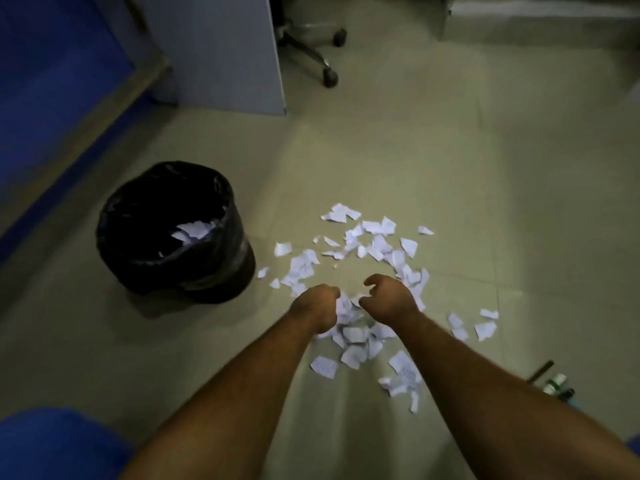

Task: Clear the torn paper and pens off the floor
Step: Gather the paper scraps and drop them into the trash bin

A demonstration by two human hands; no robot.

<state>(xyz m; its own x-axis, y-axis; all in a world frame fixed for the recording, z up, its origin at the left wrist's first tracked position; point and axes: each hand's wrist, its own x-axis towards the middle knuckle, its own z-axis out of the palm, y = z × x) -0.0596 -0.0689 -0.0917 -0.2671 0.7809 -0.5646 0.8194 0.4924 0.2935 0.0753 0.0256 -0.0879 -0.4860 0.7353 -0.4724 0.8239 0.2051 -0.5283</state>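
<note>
Torn white paper scraps [377, 247] lie scattered over the tiled floor in front of me. My left hand [318, 308] is down among them with its fingers closed around a bunch of scraps [344, 306]. Just to its right, my right hand [386, 299] hovers over the pile with fingers curled and apart, nothing clearly in it. A black bin [173, 233] lined with a black bag stands to the left, with some scraps inside. Pens [554, 381] lie at the right edge, partly hidden by my right forearm.
A grey desk panel [221, 53] stands at the back, with an office chair base and castors [325, 64] beside it. A blue wall [52, 81] runs along the left. Something blue [59, 445] fills the bottom left corner.
</note>
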